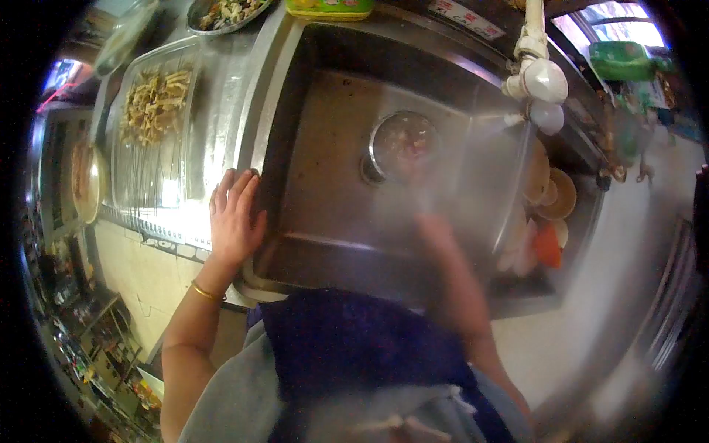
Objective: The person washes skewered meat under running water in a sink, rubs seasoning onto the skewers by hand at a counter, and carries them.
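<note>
My left hand (236, 214) lies on the left rim of a steel sink (317, 140), its fingers stretched out and nothing in them. A round bowl (374, 171) sits on the sink floor, with pinkish pieces (411, 144) inside that are too unclear to name. Just below the bowl is my right hand (432, 224), reaching down into the sink. A hazy patch over the view smears its fingers, so whether it grips anything is hidden.
White taps (545, 81) jut over the sink's far right. Stacked bowls (557, 193) and an orange piece (547, 246) fill the right basin. On the left counter stand a clear tray (190, 111) of skewers and a dish of food (227, 13).
</note>
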A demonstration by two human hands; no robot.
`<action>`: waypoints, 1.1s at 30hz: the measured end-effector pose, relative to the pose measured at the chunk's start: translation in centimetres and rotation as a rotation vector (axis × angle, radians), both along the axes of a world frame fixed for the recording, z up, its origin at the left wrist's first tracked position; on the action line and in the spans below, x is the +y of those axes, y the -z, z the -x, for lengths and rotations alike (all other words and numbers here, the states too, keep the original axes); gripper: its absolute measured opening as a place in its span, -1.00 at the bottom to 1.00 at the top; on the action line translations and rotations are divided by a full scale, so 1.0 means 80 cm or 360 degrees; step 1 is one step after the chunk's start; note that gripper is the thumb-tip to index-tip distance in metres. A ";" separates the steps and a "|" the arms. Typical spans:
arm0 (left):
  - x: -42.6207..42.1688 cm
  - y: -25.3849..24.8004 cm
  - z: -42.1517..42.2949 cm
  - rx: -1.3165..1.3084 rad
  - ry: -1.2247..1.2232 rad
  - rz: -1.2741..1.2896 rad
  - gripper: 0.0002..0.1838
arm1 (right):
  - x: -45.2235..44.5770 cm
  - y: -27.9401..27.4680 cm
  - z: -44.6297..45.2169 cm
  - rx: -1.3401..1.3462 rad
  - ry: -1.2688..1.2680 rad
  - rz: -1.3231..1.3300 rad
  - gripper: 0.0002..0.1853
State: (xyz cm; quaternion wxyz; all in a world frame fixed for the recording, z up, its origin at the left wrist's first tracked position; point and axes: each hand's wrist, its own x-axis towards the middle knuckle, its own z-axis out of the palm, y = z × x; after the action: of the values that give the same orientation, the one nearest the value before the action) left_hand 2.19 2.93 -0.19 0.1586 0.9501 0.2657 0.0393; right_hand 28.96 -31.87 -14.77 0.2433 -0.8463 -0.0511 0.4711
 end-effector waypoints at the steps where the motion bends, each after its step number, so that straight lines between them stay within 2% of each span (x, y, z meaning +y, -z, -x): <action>1: 0.000 -0.002 0.001 0.0014 0.0005 0.0015 -0.30 | -0.004 0.004 -0.001 0.0083 -0.0031 -0.0120 -0.56; 4: 0.000 -0.004 0.001 0.0042 0.0018 0.0041 -0.28 | -0.009 0.014 0.007 0.0228 0.0129 -0.0297 -0.58; 6: 0.000 -0.001 0.002 0.0043 0.0014 0.0033 -0.28 | -0.008 0.023 0.009 0.0048 -0.0008 -0.0140 -0.61; 8: 0.000 -0.003 0.001 0.0076 0.0008 0.0034 -0.28 | -0.018 0.059 0.006 -0.0369 -0.0471 0.0233 -0.63; 10: -0.001 -0.004 0.001 0.0076 -0.0008 0.0032 -0.30 | -0.025 0.062 0.011 -0.0702 -0.0369 0.0055 -0.61; 12: -0.001 -0.005 0.000 0.0049 -0.0016 0.0035 -0.33 | -0.027 0.061 0.010 -0.0861 -0.0442 0.0210 -0.59; 14: -0.001 0.000 0.000 0.0071 -0.0017 0.0036 -0.33 | -0.015 0.044 0.006 -0.0843 -0.0683 0.0702 -0.56; 16: 0.003 0.006 0.003 0.0113 -0.0019 0.0061 -0.32 | -0.023 0.052 0.000 -0.0896 -0.0807 0.0756 -0.65; 17: 0.005 0.008 0.004 0.0155 -0.0031 0.0081 -0.32 | -0.028 0.069 -0.003 -0.0916 -0.0887 0.0741 -0.68; 18: 0.003 0.004 0.001 0.0145 -0.0070 0.0124 -0.28 | -0.058 0.101 -0.007 -0.1132 -0.1083 0.0464 -0.70; 20: 0.004 0.010 0.008 0.0106 -0.0035 0.0104 -0.27 | -0.071 0.123 -0.010 -0.1128 -0.1182 -0.0078 -0.72; 22: 0.004 0.006 0.010 0.0154 -0.0021 0.0076 -0.29 | -0.037 0.080 0.001 -0.0470 -0.0594 -0.0446 -0.71; 24: 0.004 0.007 0.011 0.0150 -0.0020 0.0066 -0.30 | -0.023 0.048 0.011 0.0174 0.0078 -0.0636 -0.74; 27: 0.007 0.006 0.013 0.0171 -0.0014 0.0071 -0.28 | -0.013 0.014 0.010 0.0626 0.0554 -0.0720 -0.79; 29: 0.008 0.011 0.018 0.0142 -0.0018 0.0014 -0.27 | 0.011 -0.008 0.018 0.0796 0.0799 -0.0612 -0.76; 32: 0.007 0.016 0.022 0.0164 0.0007 -0.0035 -0.26 | -0.018 0.045 0.021 -0.0283 0.0129 -0.0675 -0.73; 33: 0.008 0.014 0.022 0.0174 0.0014 -0.0002 -0.26 | -0.025 0.055 0.018 -0.0731 -0.0073 -0.0529 -0.74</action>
State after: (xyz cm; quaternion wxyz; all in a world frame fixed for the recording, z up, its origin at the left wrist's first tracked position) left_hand 0.46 3.61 -1.28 0.1435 0.9520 0.2699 -0.0134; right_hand 27.52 -33.87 -19.18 0.3502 -0.8780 -0.2006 0.2575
